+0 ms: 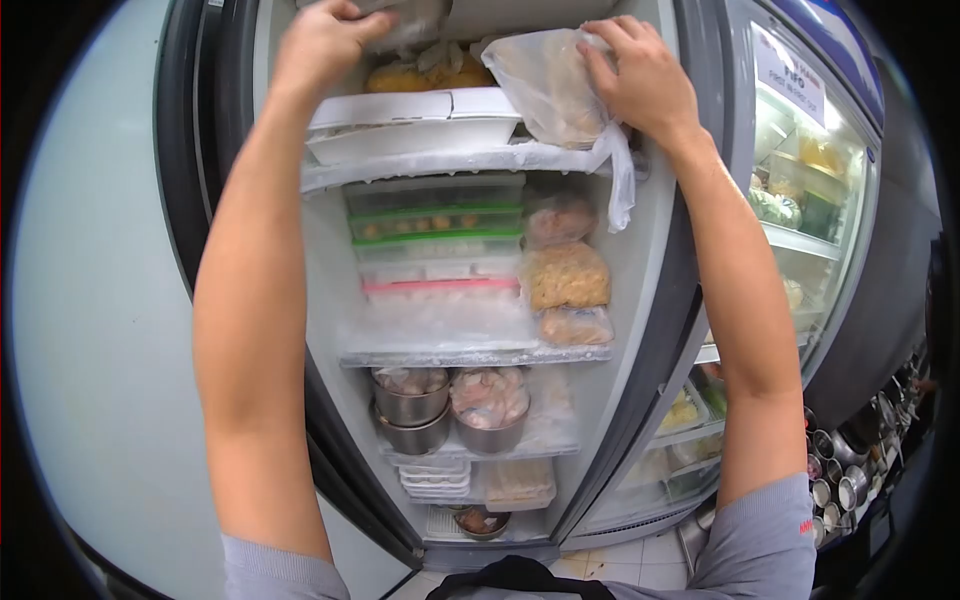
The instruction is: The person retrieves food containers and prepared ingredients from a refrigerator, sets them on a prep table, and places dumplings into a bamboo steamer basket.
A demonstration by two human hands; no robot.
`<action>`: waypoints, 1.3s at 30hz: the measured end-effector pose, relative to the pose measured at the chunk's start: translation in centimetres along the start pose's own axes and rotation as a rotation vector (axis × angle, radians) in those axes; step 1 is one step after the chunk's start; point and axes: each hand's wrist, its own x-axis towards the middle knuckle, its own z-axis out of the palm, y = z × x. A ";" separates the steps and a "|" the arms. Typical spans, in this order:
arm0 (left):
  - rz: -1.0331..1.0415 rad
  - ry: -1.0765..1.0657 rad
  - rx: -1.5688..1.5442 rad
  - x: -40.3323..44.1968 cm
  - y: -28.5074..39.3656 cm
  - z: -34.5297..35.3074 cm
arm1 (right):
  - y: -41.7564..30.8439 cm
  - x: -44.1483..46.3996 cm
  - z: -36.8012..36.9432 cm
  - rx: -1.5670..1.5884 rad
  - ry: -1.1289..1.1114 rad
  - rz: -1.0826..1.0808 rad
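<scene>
Both my arms reach up to the top shelf of an open upright freezer. My left hand (325, 45) is closed at the upper left, its fingers pinching a clear plastic bag (415, 22) that is partly blurred and cut off by the frame's top. On the right, my right hand (645, 85) grips a whitish translucent plastic bag (545, 85), thumb and fingers around its side; what it contains is unclear. A knotted tail of plastic hangs over the shelf edge below it. Between my hands lies a bag of yellow-orange food (430, 75), behind a white lidded container (415, 135).
Below, a frosted shelf (480, 356) bears stacked lidded boxes (435, 225) and bagged food (568, 275). Lower down are metal pots (490, 425) and white trays (435, 480). A glass-door fridge (800, 180) stands at right, with metal cookware (845, 480) beyond it.
</scene>
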 end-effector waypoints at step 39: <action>0.508 -0.442 0.710 -0.3 -0.7 -2.4 | -9.7 2.0 4.9 0.203 -0.172 -0.325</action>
